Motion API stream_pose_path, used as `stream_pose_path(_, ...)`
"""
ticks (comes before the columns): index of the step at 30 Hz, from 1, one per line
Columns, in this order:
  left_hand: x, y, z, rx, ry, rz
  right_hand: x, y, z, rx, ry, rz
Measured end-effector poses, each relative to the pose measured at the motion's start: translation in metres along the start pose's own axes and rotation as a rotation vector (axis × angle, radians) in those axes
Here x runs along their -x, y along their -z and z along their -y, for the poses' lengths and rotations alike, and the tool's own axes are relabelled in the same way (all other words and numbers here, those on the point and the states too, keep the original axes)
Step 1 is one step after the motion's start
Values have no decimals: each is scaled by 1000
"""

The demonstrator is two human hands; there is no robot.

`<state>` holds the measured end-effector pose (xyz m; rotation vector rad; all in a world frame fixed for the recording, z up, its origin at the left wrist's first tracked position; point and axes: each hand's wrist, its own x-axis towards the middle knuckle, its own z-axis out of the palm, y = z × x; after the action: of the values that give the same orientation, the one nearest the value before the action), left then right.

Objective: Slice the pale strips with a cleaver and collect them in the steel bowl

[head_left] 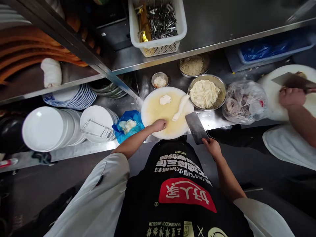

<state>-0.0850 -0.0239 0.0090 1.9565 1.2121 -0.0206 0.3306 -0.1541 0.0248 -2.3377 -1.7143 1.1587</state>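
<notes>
My right hand (213,147) grips the handle of a cleaver (196,126), its broad blade slanting up to the right edge of a round cutting board (150,108). Over the board's lower left part, my left hand (159,125) is closed with its fingers curled; whatever they may hold is hidden. A long pale strip of food (181,107) lies on the board, its upper end close to a metal bowl. A small white piece (165,99) rests farther back on the board. That metal bowl (224,95) holds a heap of pale slices (204,93).
Left of the board are a blue plastic bag (120,134) with white pieces and stacked white plates (40,128). A small bowl (153,82) stands behind it. At right, a bag of meat (244,102) lies beside another person's hand (292,97) holding a cleaver. A shelf (209,42) overhangs the back.
</notes>
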Motion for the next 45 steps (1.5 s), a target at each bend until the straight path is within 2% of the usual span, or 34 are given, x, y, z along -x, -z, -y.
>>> stream_pose_path(3,-15,29,-2,361,200,-69,-1,-4,10,-45,-28,17)
stream_pose_path(6,-46,79,2,704,388,-336,1,1,15,-79,-29,28)
stream_pose_path(9,-80,127,4,893,414,-647,2,12,15,-81,-2,34)
stream_pose_path(11,-91,135,0,821,402,-738,0,18,11,-65,15,37)
stream_pose_path(12,-92,128,-5,716,376,-711,-1,20,8,-50,19,40)
stream_pose_path(13,-90,116,-12,580,323,-627,-3,21,5,-35,18,43)
stream_pose_path(16,-75,56,-38,97,32,-171,-10,22,-6,-14,19,48)
stream_pose_path(17,-71,36,-46,-57,-44,-57,-12,22,-8,-21,22,46)
stream_pose_path(19,-68,5,-59,-308,-84,35,-17,23,-12,-41,28,43)
stream_pose_path(21,-71,-8,-65,-446,-46,41,-22,25,-13,-45,40,47)
stream_pose_path(24,-68,-5,-60,-476,-33,56,-28,32,-8,3,73,61)
stream_pose_path(28,-30,-2,-38,-444,-29,71,-34,44,8,124,123,69)
stream_pose_path(31,1,-14,-26,-415,26,28,-40,47,33,210,193,101)
stream_pose_path(33,11,-25,-23,-392,48,-25,-45,45,55,256,250,136)
stream_pose_path(36,11,-35,-19,-338,56,-72,-57,37,87,292,298,194)
stream_pose_path(38,8,-37,-16,-292,66,-78,-69,36,99,298,285,204)
stream_pose_path(41,3,-35,-11,-231,99,-66,-96,45,102,304,246,166)
stream_pose_path(45,0,-33,-8,-220,147,-26,-134,72,97,362,201,63)
